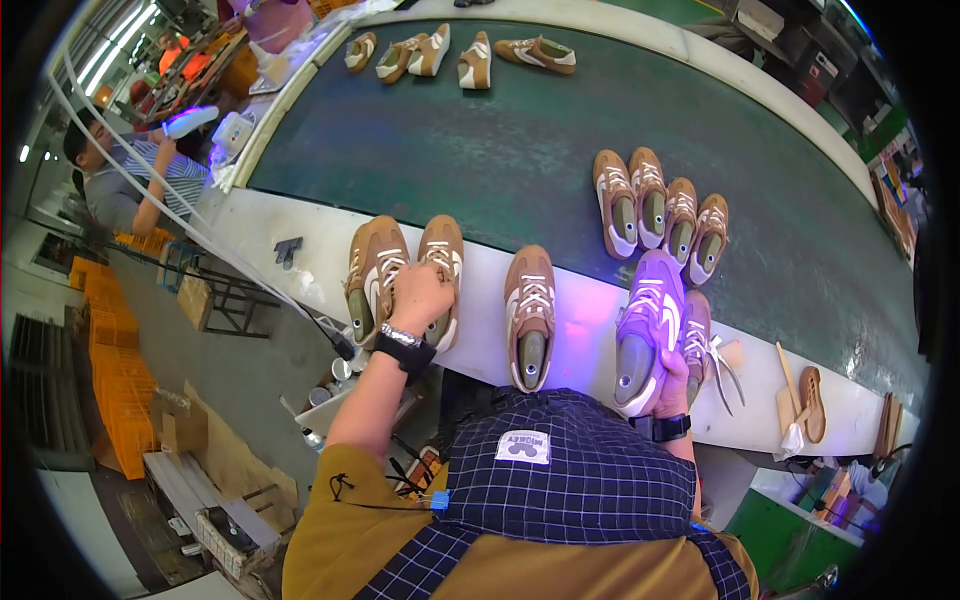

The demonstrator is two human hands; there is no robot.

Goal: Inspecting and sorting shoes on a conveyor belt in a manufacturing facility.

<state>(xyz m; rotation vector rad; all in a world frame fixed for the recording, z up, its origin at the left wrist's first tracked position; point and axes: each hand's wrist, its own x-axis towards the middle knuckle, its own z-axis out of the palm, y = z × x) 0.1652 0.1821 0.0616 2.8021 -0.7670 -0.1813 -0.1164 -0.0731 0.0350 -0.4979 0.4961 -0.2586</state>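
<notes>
On the white ledge at the left stand two brown sneakers with white laces side by side. My left hand lies over the right-hand sneaker of that pair, its fingers closed at the laces and tongue. My right hand grips the heel side of another sneaker, which violet light tints purple. Behind that shoe, partly hidden, is a further brown sneaker. Between my hands one sneaker rests on the ledge, toe pointing away, with a grey-green insert inside.
Several brown sneakers stand on the green conveyor belt, more at its far end. Pliers, a wooden-handled brush and a brown sole lie on the right of the ledge. A co-worker holds a shoe at far left.
</notes>
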